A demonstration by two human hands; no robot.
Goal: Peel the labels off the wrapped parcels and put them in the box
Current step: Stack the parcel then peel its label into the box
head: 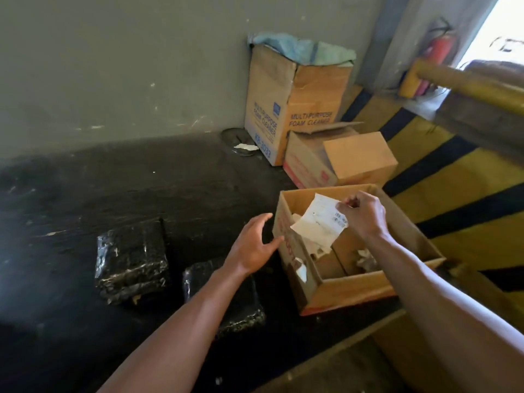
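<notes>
My right hand (365,215) is over the open box (354,290), its fingers (351,201) pinched together on the top edge of a label (319,222), a creased white sheet with small dark print and a barcode near the grip, curling and hanging down into the box mouth. My left hand (252,248) hovers just beside the box's left wall, palm turned inward, fingers apart and slightly curled, holding nothing. The box is plain brown corrugated card with red lettering on its left side and a red stripe along the bottom edge; inside I see its flat card floor and several crumpled white scraps (365,258). Two parcels lie on the dark, rough floor (141,180) left of the box: one parcel (131,259) sits alone, a squarish block wrapped in glossy, wrinkled black film that catches the light, and the nearer parcel (246,307), wrapped the same way, is partly hidden under my left forearm. Behind the box stands a smaller carton (340,157) with a loose flap, and behind that a tall carton (289,103) printed "MULTIPURPOSE FOAM CLEANER", with pale blue-green cloth (306,51) bunched in its top. To the right runs a slope painted in yellow and black stripes (453,177).
</notes>
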